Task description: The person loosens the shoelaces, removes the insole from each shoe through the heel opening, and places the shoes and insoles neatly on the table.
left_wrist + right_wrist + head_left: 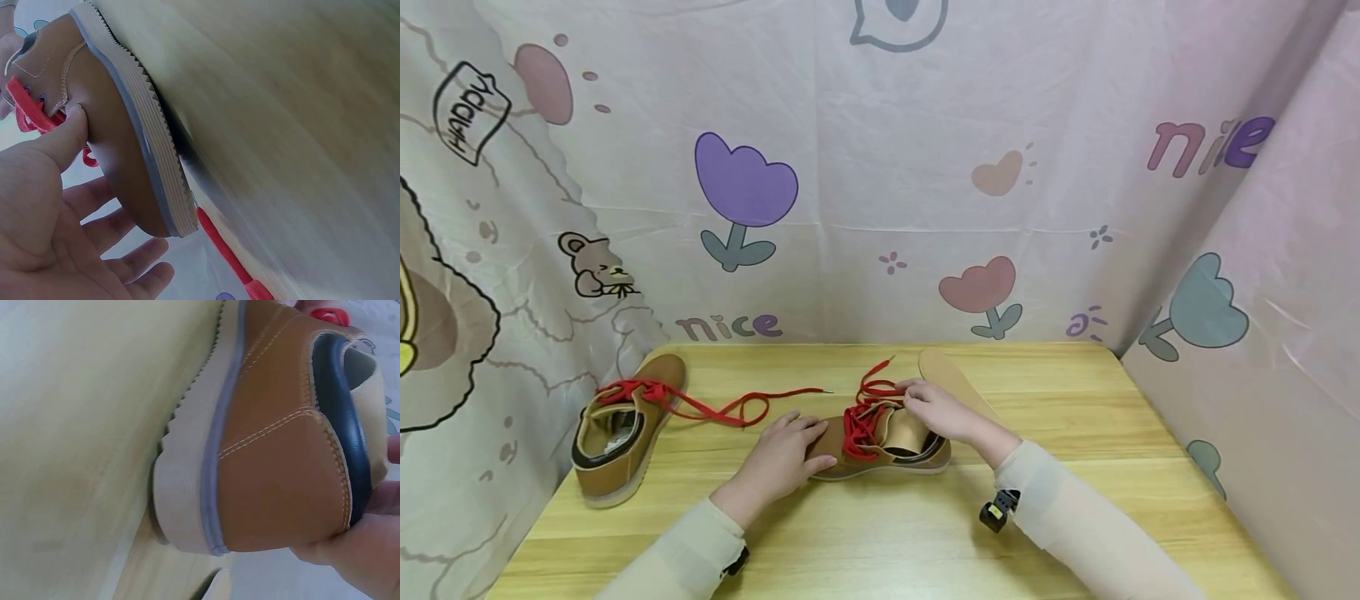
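Note:
A brown shoe (832, 442) with loosened red laces (861, 433) stands on the table, its toe pointing left. My left hand (782, 460) grips the toe end; in the left wrist view the thumb (75, 128) lies on the upper and the fingers reach round the far side. At the heel end, my right hand (942, 412) pinches a curved beige insole (907, 431) that sits partly in the shoe's opening. The right wrist view shows the insole (373, 415) rising above the dark padded collar (344, 425); the fingertips are partly cut off there.
A second brown shoe (651, 437) stands at the table's left edge, its red lace (722, 414) trailing right across the wood. Another flat beige insole (953, 379) lies behind my right hand. Printed curtains (865, 167) enclose the table (1075, 500) at the back and sides.

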The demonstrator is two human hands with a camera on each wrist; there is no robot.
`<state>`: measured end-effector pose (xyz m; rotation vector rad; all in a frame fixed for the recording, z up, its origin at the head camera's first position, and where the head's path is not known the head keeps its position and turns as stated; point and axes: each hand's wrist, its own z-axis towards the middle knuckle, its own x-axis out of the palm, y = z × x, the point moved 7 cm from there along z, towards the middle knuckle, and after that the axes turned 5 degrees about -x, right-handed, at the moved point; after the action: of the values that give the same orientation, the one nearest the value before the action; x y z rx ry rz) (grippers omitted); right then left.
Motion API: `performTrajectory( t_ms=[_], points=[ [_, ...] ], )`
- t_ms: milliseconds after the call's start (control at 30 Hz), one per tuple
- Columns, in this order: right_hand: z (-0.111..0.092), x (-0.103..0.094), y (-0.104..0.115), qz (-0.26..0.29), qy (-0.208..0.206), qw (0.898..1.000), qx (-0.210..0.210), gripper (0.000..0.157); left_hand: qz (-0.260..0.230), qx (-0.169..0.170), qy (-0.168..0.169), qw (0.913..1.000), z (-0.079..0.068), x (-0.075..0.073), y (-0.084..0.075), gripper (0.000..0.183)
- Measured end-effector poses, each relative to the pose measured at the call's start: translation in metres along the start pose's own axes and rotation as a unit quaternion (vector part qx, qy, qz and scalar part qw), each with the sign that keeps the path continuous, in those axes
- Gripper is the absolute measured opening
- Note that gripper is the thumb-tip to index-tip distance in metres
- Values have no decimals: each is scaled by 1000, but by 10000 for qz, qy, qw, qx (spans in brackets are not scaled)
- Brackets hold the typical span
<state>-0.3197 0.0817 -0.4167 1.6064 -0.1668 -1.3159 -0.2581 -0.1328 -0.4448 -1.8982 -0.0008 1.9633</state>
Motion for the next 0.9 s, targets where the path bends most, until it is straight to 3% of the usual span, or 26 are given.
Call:
performTrajectory(
  t_ms=[167,267,467,700,900],
  points=[
    [-1,-6,1,-244,-161,9996,60,28,-4,4,23,10000,0,1,-1,62],
    [0,-10,4,-738,-314,9966,167,27,16,29,14,10000,1,1,-1,62],
    [3,-3,10,-1329,-132,9910,-10,33,8,6,-2,10000,1,1,-1,62],
    [2,0,9,-547,-120,9984,-29,34,-18,-35,43,10000,2,1,0,62],
    [-3,-10,-1,551,-573,9959,426,30,-11,-57,69,10000,1,2,2,63]
  ],
)
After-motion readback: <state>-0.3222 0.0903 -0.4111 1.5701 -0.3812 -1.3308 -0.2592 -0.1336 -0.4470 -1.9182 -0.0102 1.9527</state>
